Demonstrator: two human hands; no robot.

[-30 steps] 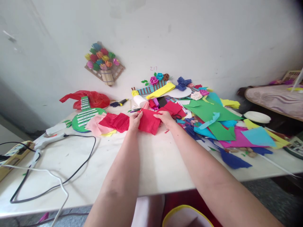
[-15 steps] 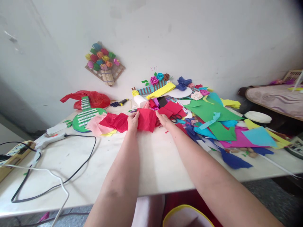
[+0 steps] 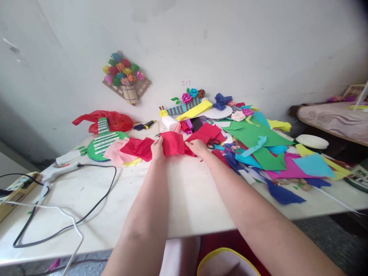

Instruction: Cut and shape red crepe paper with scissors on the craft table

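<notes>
A piece of red crepe paper (image 3: 173, 144) is stretched between my two hands, just above the table. My left hand (image 3: 157, 148) pinches its left edge, thumb on top. At its right side my right hand (image 3: 197, 147) has its fingers closed on red paper; exactly which layer is hard to make out. More red crepe paper (image 3: 140, 147) lies left of my left hand, over a pink sheet (image 3: 116, 150). Red sheets (image 3: 208, 133) lie behind my right hand, beside black-handled scissors (image 3: 213, 143).
A glue gun (image 3: 61, 171) with its black cord lies on the left, near a power strip (image 3: 20, 188). A green guitar-shaped craft (image 3: 103, 143) and pliers (image 3: 145, 125) sit further back. Green paper (image 3: 264, 134) and other coloured scraps cover the right side.
My hands have shifted slightly left with the red paper, and my right hand has moved a little away from my left. The red paper lies flatter between them.
</notes>
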